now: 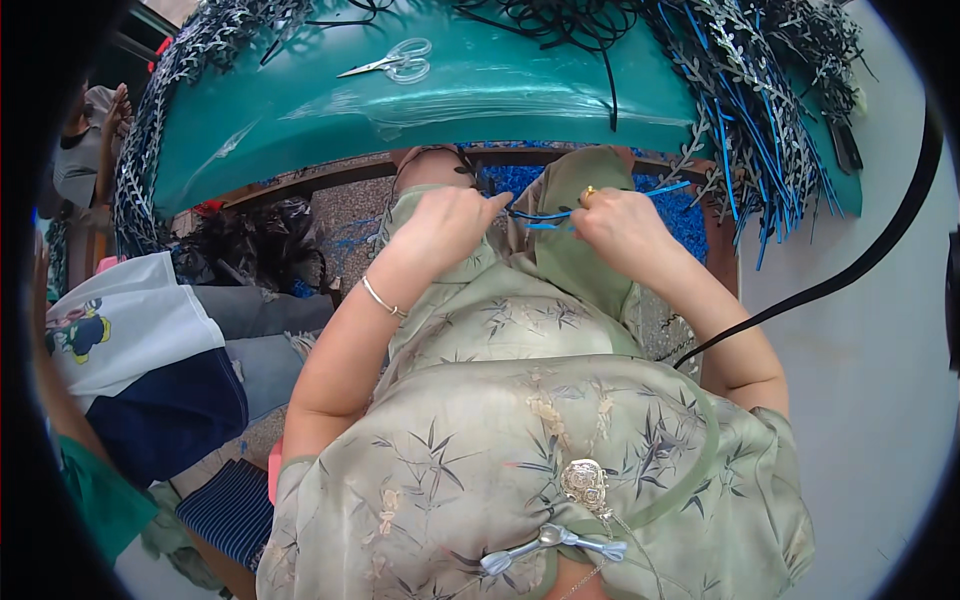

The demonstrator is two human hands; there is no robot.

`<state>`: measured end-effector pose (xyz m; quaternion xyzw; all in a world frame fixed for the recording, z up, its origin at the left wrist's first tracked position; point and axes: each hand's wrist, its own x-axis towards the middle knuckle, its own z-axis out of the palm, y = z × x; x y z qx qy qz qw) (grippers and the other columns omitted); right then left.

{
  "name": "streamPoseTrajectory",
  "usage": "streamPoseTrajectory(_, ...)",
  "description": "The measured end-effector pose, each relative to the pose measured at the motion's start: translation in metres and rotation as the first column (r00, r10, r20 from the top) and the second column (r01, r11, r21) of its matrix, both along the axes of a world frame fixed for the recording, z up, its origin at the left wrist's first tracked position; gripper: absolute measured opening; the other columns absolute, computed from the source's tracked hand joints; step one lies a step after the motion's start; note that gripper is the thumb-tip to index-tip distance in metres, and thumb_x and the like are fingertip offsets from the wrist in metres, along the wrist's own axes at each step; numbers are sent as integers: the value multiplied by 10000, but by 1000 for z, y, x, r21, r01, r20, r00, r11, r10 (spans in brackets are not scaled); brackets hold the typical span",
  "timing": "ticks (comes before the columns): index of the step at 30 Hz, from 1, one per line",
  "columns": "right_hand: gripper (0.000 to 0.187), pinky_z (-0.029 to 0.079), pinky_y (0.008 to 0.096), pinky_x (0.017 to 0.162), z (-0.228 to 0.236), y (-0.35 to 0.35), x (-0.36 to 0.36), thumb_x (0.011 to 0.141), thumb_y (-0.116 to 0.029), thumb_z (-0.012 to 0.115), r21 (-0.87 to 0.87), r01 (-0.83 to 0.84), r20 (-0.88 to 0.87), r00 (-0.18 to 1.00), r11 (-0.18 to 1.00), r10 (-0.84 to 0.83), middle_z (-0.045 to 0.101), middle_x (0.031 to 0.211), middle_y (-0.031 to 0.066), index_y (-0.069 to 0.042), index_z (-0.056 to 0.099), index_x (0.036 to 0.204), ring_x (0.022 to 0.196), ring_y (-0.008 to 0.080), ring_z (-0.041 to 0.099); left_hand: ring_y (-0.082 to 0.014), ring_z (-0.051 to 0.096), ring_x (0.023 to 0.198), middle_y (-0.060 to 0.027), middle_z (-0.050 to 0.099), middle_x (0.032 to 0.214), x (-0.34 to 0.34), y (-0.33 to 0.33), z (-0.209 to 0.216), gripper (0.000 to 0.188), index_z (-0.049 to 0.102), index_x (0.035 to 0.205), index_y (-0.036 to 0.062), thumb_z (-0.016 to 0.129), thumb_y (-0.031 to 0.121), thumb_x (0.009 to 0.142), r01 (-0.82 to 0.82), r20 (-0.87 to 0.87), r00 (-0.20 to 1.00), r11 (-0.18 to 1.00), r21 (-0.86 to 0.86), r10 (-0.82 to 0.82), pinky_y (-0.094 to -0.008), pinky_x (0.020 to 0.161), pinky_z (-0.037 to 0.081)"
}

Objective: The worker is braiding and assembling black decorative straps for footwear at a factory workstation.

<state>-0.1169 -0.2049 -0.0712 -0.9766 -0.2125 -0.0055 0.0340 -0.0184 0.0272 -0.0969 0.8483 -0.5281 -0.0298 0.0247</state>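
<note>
Thin blue-and-black strip seen stretched between both hands, above the lap and just off the table's near edge. One end was pinched at the fingertips of the left hand, its fingers curled; a smooth silvery bangle was worn at that wrist. The other part was gripped between thumb and bent fingers of the right hand, on which a gold-coloured ring was worn. Whether a knot was formed in the strip could not be told.

The table was covered in glossy green sheeting, overlaid with wrinkled clear film along the near edge. Small scissors with clear looped handles were laid left of centre, blades pointed toward the left edge. Loose black cords were tangled along the far edge. Silvery-grey leaf garlands, mixed with flat blue ribbons, were draped over the right near corner; more feathery leaf strands were hung down the left edge. Below, a crumpled black plastic bag was noted.
</note>
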Motion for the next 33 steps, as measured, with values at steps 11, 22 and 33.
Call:
streamPoseTrajectory(11,142,491,339,613,-19,53,36,839,-150,660,815,313,-415,903,488,114,672,733,123,-31,697,908,649,285,629,-299,665,670,-140,652,692,-5,5,1,202,669,927,83,580,44,750,-90,-99,991,996,28,93,-400,592,528)
streamPoseTrajectory(22,214,507,317,576,-46,35,22,630,-175,728,-62,-140,246,958,988,151,583,763,63,-56,603,758,755,227,604,-287,654,651,-130,661,724,-5,2,-5,617,531,1342,102,563,31,730,-110,-56,992,992,62,114,-395,587,524)
streamPoseTrajectory(33,119,471,379,562,-53,47,40,804,-166,664,527,78,-30,997,846,-73,605,652,86,-51,697,804,592,208,602,-287,657,673,-127,659,735,-4,5,-11,524,606,1239,97,584,24,720,-106,-46,993,992,65,109,-398,596,529)
